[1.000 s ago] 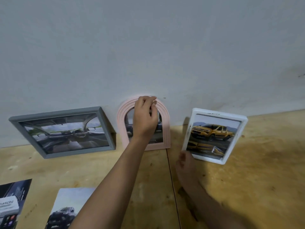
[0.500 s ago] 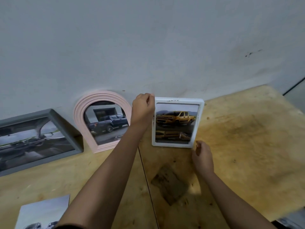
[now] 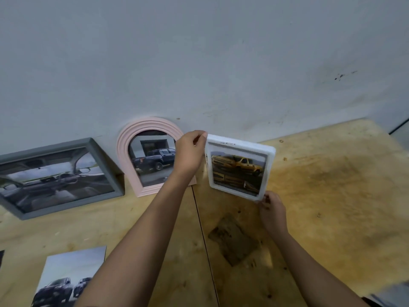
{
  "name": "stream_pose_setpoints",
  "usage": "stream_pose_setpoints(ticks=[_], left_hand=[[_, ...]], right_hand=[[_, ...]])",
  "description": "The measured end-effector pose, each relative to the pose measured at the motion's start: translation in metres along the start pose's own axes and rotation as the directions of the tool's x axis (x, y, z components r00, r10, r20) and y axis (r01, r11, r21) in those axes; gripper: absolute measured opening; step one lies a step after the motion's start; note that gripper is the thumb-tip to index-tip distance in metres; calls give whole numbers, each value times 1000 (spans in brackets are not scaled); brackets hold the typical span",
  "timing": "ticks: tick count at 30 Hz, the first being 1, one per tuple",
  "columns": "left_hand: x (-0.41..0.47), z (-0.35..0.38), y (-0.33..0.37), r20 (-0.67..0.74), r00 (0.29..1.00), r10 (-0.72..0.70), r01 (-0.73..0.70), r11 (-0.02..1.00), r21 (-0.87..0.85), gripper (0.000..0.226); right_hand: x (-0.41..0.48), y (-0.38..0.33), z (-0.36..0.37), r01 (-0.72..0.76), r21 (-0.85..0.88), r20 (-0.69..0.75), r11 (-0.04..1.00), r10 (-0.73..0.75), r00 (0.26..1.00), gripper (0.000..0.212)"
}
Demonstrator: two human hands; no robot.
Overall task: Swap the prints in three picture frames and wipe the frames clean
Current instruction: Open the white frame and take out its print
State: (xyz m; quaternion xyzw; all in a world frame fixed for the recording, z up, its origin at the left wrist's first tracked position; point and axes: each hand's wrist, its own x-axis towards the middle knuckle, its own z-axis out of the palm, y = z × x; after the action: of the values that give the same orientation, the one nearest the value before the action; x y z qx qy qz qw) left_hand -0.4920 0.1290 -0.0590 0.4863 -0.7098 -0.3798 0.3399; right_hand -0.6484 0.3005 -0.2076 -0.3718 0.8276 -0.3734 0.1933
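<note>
With left hand [image 3: 189, 152], pinches top-left corner of white frame [image 3: 239, 169]; with right hand [image 3: 273, 212], grips bottom-right; pink frame [image 3: 124, 149] close left, worktop [image 3: 332, 185] room right; lettering unreadable.

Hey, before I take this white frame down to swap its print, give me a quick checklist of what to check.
1. Left hand grips the white frame at its top left corner: ok.
2. Right hand pinches its bottom right corner: ok.
3. It stands apart from the pink arched frame: ok.
4. Back clips free: cannot tell, the back is hidden.
5. Loose print lies ready on the table: ok.
6. Clean spot to lay it down: not ok, a dark patch lies just in front.
</note>
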Motion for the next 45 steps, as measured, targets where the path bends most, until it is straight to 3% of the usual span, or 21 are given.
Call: stream_pose_setpoints(ticks=[10,16,22,28,31,37,40,45], left_hand=[[-86,-89,-59,-123,991,-59,47,994,-99,27],[-150,-133,-117,-184,955,-231,205,967,-150,30],[-192,-153,-175,-154,908,-390,363,915,-177,36],[-207,-151,-212,-139,871,-472,473,881,-23,36],[-214,-144,-223,-104,879,-465,474,876,92,38],[-227,-129,-230,-109,890,-444,452,890,65,38],[-228,-127,-239,-68,908,-413,419,897,139,41],[-243,-125,-241,20,942,-334,328,935,136,51]], right_hand=[[-86,-37,14,146,48,-120,988,-139,983,18],[-131,-47,44,194,-25,4,981,-194,981,12],[-166,-44,70,295,-60,123,954,-286,950,11],[-191,-31,81,431,-156,164,889,-407,899,15],[-198,-23,82,446,-166,181,880,-417,890,18],[-201,-8,75,495,-31,268,868,-470,841,7],[-202,-5,70,497,24,294,867,-482,826,26],[-193,-29,78,477,-70,205,876,-455,866,28]])
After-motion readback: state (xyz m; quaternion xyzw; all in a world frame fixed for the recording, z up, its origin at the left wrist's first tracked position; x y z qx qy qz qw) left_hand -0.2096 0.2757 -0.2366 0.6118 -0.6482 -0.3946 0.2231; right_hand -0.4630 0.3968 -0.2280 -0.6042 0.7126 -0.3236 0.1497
